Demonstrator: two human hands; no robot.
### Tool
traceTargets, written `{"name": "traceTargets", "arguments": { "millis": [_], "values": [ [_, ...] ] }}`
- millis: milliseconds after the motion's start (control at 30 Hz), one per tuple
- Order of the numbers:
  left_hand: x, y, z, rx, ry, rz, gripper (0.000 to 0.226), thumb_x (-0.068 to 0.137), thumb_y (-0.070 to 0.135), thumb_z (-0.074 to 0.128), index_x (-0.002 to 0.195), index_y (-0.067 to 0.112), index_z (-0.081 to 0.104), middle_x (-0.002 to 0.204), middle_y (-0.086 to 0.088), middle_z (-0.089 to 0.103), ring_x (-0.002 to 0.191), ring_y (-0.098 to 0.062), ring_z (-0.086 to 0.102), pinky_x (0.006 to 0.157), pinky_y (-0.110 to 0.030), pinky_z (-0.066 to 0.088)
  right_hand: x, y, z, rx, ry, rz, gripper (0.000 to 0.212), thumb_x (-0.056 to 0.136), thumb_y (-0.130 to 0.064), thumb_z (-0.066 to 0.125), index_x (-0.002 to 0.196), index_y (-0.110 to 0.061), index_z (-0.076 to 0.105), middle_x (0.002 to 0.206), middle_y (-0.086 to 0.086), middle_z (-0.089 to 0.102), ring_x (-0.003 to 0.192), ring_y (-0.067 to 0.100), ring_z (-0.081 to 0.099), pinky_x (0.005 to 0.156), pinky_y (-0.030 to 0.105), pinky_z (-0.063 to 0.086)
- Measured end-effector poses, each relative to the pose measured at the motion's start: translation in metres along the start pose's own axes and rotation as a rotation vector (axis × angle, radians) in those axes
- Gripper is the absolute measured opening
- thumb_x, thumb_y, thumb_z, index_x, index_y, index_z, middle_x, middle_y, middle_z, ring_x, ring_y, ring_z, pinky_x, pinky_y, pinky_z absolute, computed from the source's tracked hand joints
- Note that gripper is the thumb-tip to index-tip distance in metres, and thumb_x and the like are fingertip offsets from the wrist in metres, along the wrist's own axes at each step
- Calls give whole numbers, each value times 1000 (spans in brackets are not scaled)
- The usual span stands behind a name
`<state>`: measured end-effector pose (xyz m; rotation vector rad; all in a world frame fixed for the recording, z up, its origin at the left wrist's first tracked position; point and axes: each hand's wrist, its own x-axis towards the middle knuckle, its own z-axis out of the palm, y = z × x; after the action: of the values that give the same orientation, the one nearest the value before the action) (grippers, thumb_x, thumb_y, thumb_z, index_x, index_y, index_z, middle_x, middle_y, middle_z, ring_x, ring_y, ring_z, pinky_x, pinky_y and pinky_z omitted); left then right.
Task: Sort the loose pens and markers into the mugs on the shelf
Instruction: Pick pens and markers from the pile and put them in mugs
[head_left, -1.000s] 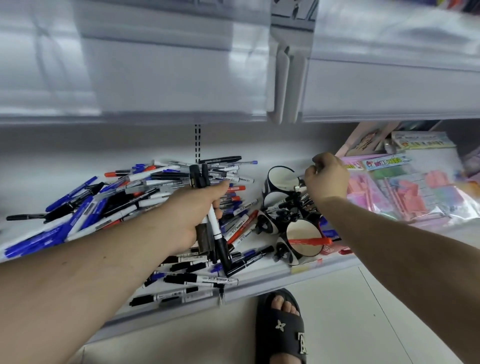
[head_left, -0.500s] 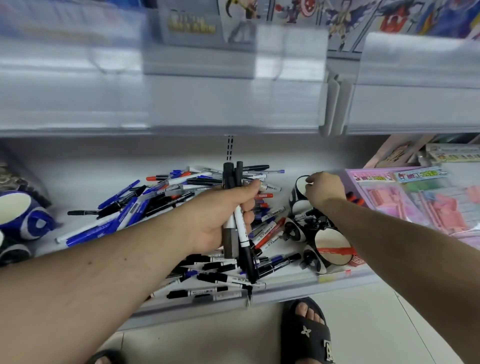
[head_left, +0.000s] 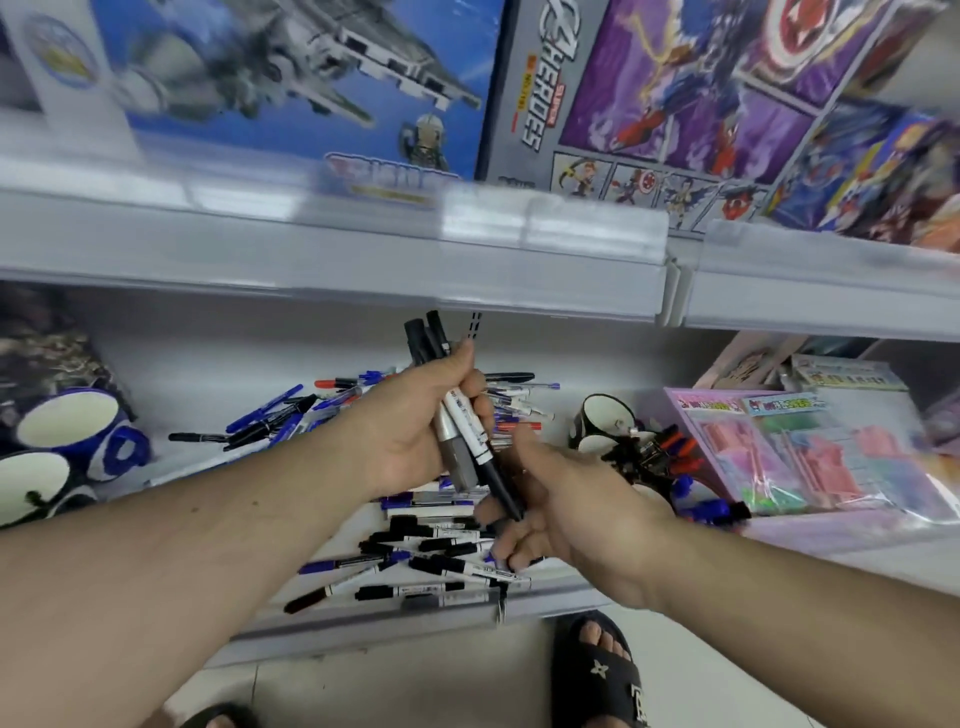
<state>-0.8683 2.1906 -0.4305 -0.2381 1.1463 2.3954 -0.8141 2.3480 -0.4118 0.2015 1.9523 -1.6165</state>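
My left hand (head_left: 408, 434) grips a bundle of black-capped markers (head_left: 464, 434), held upright over the lower shelf. My right hand (head_left: 571, 514) sits just below it, its fingers curled round the black lower end of one marker in the bundle. Loose pens and markers (head_left: 441, 545) lie scattered under both hands, and more blue and black pens (head_left: 275, 415) lie further back. Black-and-white mugs (head_left: 597, 415) stand to the right, some with pens (head_left: 654, 452) in them. A blue mug (head_left: 67, 421) lies on its side at far left.
The upper shelf's front edge (head_left: 467, 270) overhangs the pens, with toy boxes (head_left: 649, 104) standing on it. Pink stationery packets (head_left: 810, 457) lie right of the mugs. The lower shelf's lip (head_left: 363, 618) runs in front. A sandalled foot (head_left: 597, 670) stands on the floor.
My right hand left the mugs and came left to the bottom of the marker bundle. My left hand raised the bundle a little. The view tilted up and now shows the toy boxes.
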Motion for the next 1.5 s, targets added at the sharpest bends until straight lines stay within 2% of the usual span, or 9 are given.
{"name": "traceTargets", "arguments": {
  "millis": [133, 367, 467, 600, 733, 1067, 1333, 1433, 1500],
  "values": [
    [-14, 7, 1, -46, 29, 28, 29, 68, 43, 66, 61, 17, 54, 61, 2, 51, 57, -14, 57, 68, -32, 48, -19, -2, 15, -35, 79, -126, 18, 103, -16, 48, 99, -7, 63, 78, 10, 57, 51, 17, 54, 49, 26, 44],
    [-28, 16, -12, 15, 174, 67, 41, 63, 50, 66, 82, 14, 63, 83, -3, 68, 65, -14, 58, 52, -24, 48, -14, -3, 21, -65, 287, -249, 18, 98, -10, 57, 107, -16, 71, 69, 4, 56, 49, 9, 49, 50, 25, 40],
    [-32, 22, -25, 26, 267, 94, 32, 67, 48, 70, 74, 17, 68, 81, 0, 67, 59, -12, 48, 41, -21, 40, -10, -1, 15, -74, 341, -218, 17, 97, -9, 59, 108, -14, 71, 71, 8, 55, 47, 7, 46, 52, 26, 37],
    [-42, 30, -40, 377, 239, -10, 23, 87, 32, 69, 95, 11, 70, 95, -3, 68, 52, -9, 59, 47, -20, 39, -4, -5, 4, -71, 396, -224, 23, 98, -5, 57, 116, -9, 70, 57, -4, 58, 47, 7, 46, 52, 24, 40],
    [-50, 26, -43, 572, 159, -159, 20, 89, 27, 68, 103, 13, 71, 110, 0, 67, 73, -18, 73, 45, -18, 39, 2, -9, 0, -9, 418, -241, 24, 96, -1, 58, 114, -10, 70, 67, 2, 62, 53, 10, 52, 52, 19, 48],
    [-41, 6, -32, 610, 155, -113, 19, 87, 4, 70, 105, 10, 65, 88, -7, 73, 57, -11, 65, 40, -16, 36, 11, -2, -33, 150, 472, -236, 16, 96, 3, 56, 102, -2, 71, 77, 11, 68, 61, 19, 62, 58, 26, 54],
    [1, -24, 1, 659, 161, -86, 7, 93, 16, 66, 99, 14, 67, 81, -1, 74, 53, -8, 52, 46, -21, 36, 10, -5, -155, -278, 846, -287, 23, 96, 3, 54, 110, -3, 71, 84, 12, 69, 60, 22, 64, 67, 29, 60],
    [18, -33, 17, 601, 174, -86, 5, 94, 17, 64, 96, 14, 66, 76, -1, 68, 51, -8, 45, 46, -21, 36, 21, 12, -192, -566, 911, -210, 28, 93, -4, 56, 114, -9, 73, 97, 13, 74, 86, 29, 71, 89, 41, 57],
    [27, -38, 28, 554, 177, -99, 6, 94, 18, 64, 97, 14, 67, 67, 2, 68, 50, -8, 45, 47, -21, 37, 33, 21, -203, -699, 898, -166, 30, 94, -7, 54, 116, -13, 73, 107, 11, 74, 99, 28, 70, 93, 38, 54]
  ]
}}
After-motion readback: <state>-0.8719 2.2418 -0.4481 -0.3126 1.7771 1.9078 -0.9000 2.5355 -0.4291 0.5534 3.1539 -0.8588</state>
